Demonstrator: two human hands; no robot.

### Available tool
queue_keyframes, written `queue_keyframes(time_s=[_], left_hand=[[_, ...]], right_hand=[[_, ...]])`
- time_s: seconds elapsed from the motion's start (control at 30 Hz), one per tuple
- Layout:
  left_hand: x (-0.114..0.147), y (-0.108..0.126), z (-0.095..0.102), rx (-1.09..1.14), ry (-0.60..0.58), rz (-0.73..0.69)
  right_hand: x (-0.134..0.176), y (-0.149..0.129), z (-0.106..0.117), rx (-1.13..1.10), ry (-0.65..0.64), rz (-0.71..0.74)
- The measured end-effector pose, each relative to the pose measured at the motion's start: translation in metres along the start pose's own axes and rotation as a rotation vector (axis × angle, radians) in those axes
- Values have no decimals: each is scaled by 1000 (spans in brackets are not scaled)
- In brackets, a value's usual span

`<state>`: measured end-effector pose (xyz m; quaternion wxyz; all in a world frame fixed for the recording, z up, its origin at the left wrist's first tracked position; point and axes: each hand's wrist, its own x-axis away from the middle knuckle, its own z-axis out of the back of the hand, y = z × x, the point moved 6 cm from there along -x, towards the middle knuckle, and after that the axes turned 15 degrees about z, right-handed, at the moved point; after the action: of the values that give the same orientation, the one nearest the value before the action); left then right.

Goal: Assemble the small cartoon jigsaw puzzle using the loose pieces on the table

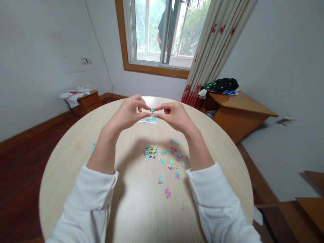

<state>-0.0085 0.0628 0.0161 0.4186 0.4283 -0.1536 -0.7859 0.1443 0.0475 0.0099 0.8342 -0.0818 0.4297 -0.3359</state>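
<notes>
My left hand [129, 113] and my right hand [174, 115] are raised over the far part of the round table [141, 209]. Thumb and forefinger of each pinch a small, colourful jigsaw piece [152, 110] between them; whether it is one piece or two joined ones I cannot tell. Just behind my fingertips lies a printed picture sheet [148, 120], partly hidden by the hands. Below them, on the tabletop, rests a joined puzzle section [152, 152] with a yellow cartoon figure. Several loose jigsaw pieces [176, 167] are scattered to its right and nearer to me.
More pieces [92, 148] lie left of my left forearm, partly covered by it. Beyond the table stand a wooden cabinet [227, 118] with cloths on top, a small wooden stand [88, 101] with papers, a long curtain [215, 44] and a window, with a dark shape outside.
</notes>
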Motion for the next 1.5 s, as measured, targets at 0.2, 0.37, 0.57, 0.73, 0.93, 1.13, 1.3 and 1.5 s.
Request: queue_keyframes(time_s=[0.2, 0.37, 0.57, 0.73, 0.93, 1.13, 1.3, 1.5], left_hand=[[1, -3, -5, -19, -110, 22], [0, -4, -3, -25, -70, 10], [-1, 9, 12, 27, 148, -54], [0, 21, 20, 83, 240, -99], [1, 21, 19, 74, 244, -100], [2, 17, 17, 43, 197, -87], [4, 15, 15, 14, 164, -90], [3, 16, 11, -23, 101, -78]], right_hand=[[2, 0, -7, 4, -97, -26], [1, -1, -5, 44, -79, -12], [-2, -12, 8, 89, 149, 106], [-4, -19, 14, 95, 276, 213], [-3, -20, 15, 104, 278, 231], [-2, -16, 12, 65, 208, 205], [-1, -12, 10, 27, 132, 175], [-2, -11, 6, 30, 69, 128]])
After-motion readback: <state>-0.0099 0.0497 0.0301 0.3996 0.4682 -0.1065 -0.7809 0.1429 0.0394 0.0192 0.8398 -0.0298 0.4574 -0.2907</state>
